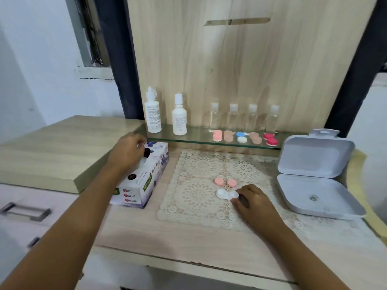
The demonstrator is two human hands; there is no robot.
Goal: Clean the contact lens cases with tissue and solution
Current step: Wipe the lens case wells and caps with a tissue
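Note:
A white contact lens case lies uncapped on the lace mat, with its two pink caps just behind it. My right hand rests on the mat and holds the case's right end with the fingertips. My left hand lies on top of the tissue box, fingers curled at its opening; whether a tissue is pinched is hidden. Two white solution bottles stand on the glass shelf.
Several capped lens cases in pink, beige, blue-white and red sit on the shelf before several small clear bottles. An open white plastic box stands at the right. A raised wooden top is at the left.

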